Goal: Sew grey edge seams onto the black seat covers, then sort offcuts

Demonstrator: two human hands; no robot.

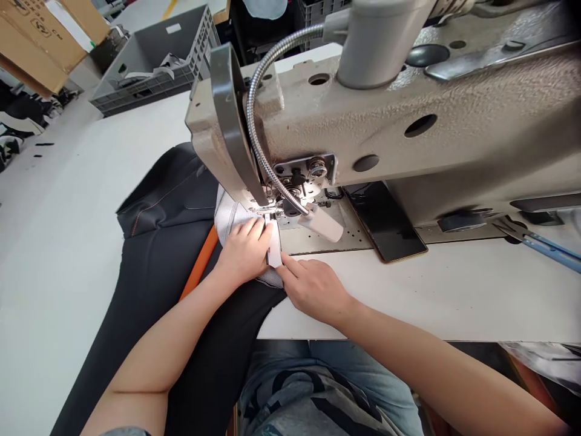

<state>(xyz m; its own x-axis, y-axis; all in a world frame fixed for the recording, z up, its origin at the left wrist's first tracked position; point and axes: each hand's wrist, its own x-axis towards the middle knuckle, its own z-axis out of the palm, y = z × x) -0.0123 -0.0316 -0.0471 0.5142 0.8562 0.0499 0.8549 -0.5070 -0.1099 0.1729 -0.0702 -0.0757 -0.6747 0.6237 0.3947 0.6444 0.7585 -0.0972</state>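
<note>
My left hand lies on the light grey backing of a black cover piece, just in front of the presser foot of a sewing machine. Its fingers are stretched out and press down beside a white strip. The strip runs out from under the foot toward me. My right hand pinches the near end of this strip between thumb and fingers. The black cover piece, with an orange band across it, spreads to the left and hangs down toward my lap. The needle tip is hard to make out.
A black phone lies under the machine arm. Blue-handled snips are at the right. The lamp head hangs low by the foot. Behind are a grey crate with white strips in it and a cardboard box.
</note>
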